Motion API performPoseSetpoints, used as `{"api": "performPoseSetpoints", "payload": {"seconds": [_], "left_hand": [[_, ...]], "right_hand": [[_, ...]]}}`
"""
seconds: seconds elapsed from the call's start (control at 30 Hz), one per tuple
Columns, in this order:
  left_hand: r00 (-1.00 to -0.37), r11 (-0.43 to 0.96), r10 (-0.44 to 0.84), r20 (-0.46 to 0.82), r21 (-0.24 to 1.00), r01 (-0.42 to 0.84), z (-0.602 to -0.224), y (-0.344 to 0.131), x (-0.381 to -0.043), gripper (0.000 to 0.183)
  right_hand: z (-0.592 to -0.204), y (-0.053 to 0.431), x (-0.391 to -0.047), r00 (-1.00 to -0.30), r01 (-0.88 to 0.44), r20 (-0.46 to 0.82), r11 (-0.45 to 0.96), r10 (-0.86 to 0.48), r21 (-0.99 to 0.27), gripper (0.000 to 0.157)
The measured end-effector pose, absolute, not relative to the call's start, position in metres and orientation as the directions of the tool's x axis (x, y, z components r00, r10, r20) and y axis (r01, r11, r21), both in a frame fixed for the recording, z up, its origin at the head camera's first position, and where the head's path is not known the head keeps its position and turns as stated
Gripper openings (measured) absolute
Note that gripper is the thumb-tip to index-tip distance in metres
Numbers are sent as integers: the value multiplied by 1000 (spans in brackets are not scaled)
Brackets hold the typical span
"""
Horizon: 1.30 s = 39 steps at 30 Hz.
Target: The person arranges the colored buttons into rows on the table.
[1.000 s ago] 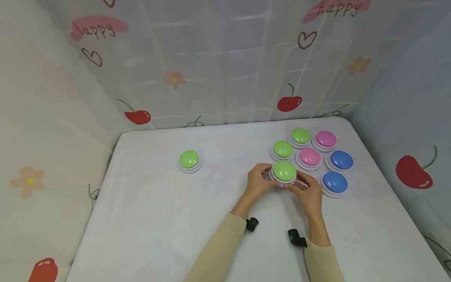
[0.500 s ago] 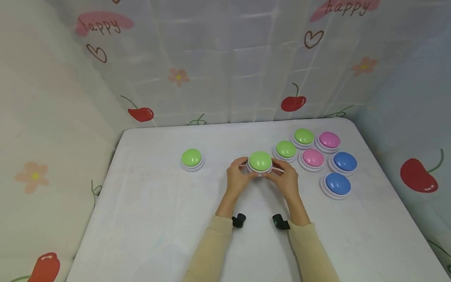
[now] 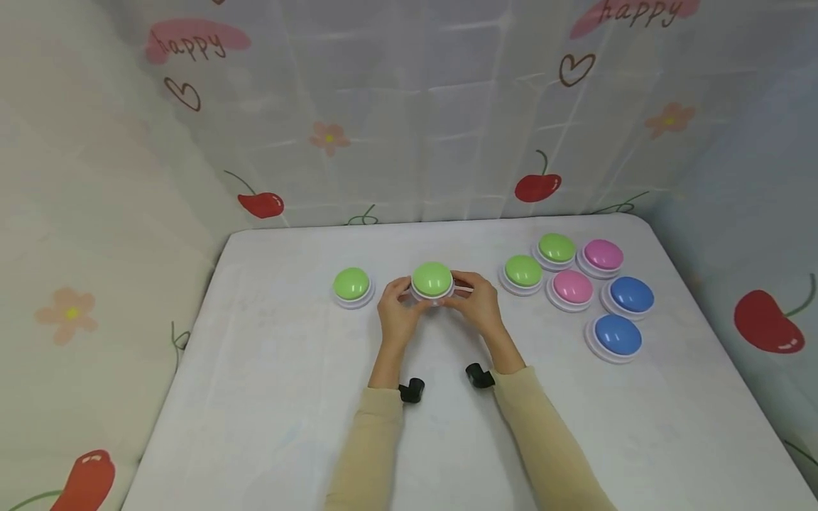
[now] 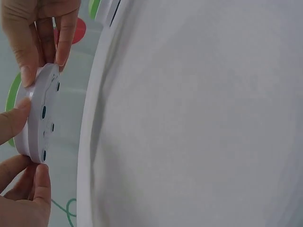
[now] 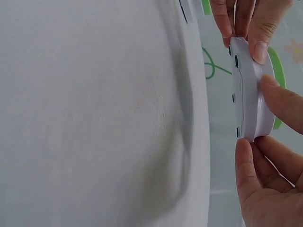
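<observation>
A push button with a green dome and a white round base [image 3: 432, 279] is held up in front of me between both hands. My left hand [image 3: 397, 316] grips the base from the left. From the right, my right hand [image 3: 476, 305] grips the same base, thumbs close together on the near side. In the left wrist view, the base's underside [image 4: 45, 113] shows dark holes and hangs above the tabletop. The right wrist view shows the white rim [image 5: 251, 94] pinched between the fingers of both hands. Another green button [image 3: 351, 285] stands on the table just left of my left hand.
Right of my hands, several buttons stand grouped on the white table [image 3: 287, 426]: green ones [image 3: 523, 271] [image 3: 556, 248], pink ones [image 3: 571, 288] [image 3: 603, 255] and blue ones [image 3: 618, 335] [image 3: 631, 295]. A printed curtain [image 3: 422, 128] hangs behind the table's far edge.
Both hands have carried the green button leftward, away from the grouped buttons and toward the lone green button. The other buttons stay in place; the head view has shifted slightly.
</observation>
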State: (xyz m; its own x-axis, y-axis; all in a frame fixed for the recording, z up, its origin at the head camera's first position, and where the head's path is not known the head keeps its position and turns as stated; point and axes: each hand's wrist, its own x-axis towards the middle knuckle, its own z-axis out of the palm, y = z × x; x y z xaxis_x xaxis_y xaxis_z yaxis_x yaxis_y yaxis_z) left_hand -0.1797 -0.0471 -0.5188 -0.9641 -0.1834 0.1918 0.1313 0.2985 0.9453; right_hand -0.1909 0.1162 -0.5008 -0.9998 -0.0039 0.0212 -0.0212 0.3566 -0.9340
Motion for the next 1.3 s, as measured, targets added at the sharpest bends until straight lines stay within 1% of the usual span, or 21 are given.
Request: {"api": "performPoseSetpoints", "payload": {"seconds": [0.27, 0.43, 0.63, 0.77, 0.93, 1.3], "left_hand": [[-936, 302, -296, 192, 948, 99, -526, -63, -184, 55], [-918, 316, -337, 207, 944, 97, -527, -68, -185, 53], [-910, 327, -375, 178, 944, 50, -527, -71, -185, 51], [-905, 342, -392, 164, 939, 23, -529, -73, -185, 49], [-895, 327, -425, 140, 945, -8, -532, -73, -185, 50], [-863, 316, -487, 137, 948, -28, -533, -71, -183, 52]], "right_hand": [[-504, 95, -208, -998, 7, -31, 378, -58, -926, 65], [-506, 85, -214, -995, 8, -46, 386, -91, -922, 64], [-511, 77, -220, -991, 20, -70, 385, -116, -923, 64], [-514, 72, -223, -989, 12, -68, 394, -128, -919, 64], [-518, 67, -227, -988, -7, -58, 417, -143, -909, 63], [-521, 60, -232, -988, -20, -54, 460, -146, -888, 61]]}}
